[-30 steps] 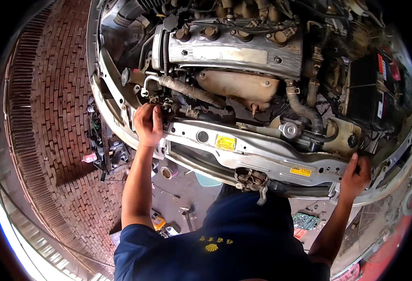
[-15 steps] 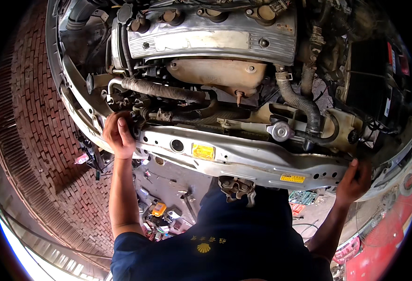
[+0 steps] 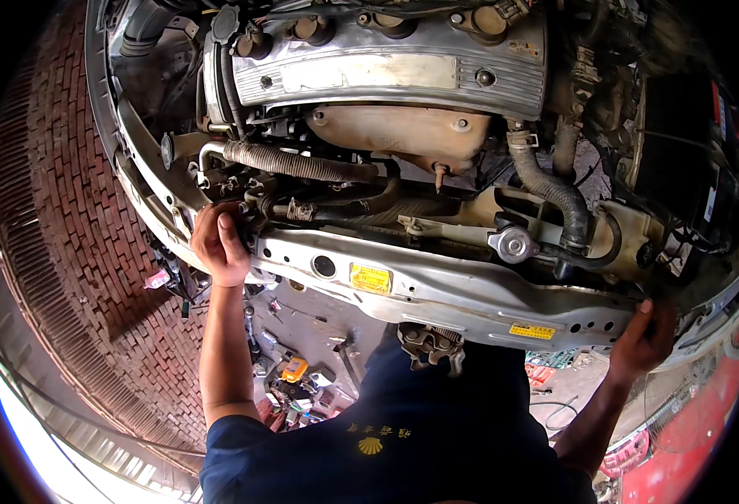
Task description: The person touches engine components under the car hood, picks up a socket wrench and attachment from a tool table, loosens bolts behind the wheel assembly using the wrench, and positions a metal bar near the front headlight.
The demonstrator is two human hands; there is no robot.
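A silver metal crossbeam [image 3: 470,298] spans the front of an open car engine bay, with two yellow labels on its face. Near its left end, my left hand [image 3: 221,244] is closed over the edge, thumb on top and fingertips partly hidden. At the right end, my right hand [image 3: 643,338] grips the beam, its thumb up and its other fingers mostly out of sight in shadow. Below the beam's middle hangs a hood latch [image 3: 431,346], close against my dark blue shirt. Behind the beam are a round radiator cap [image 3: 514,244] and a thick radiator hose [image 3: 552,186].
The silver engine cover [image 3: 390,71] lies beyond a rusty heat shield [image 3: 399,137]. A black battery [image 3: 676,143] stands at the right. Tools and an orange box [image 3: 294,370] lie on the floor below. Left is brick paving [image 3: 92,218]; lower right, a red panel [image 3: 689,445].
The view has shifted a little, so the engine bay and beam appear slightly further right and lower. Both hands keep their places on the beam.
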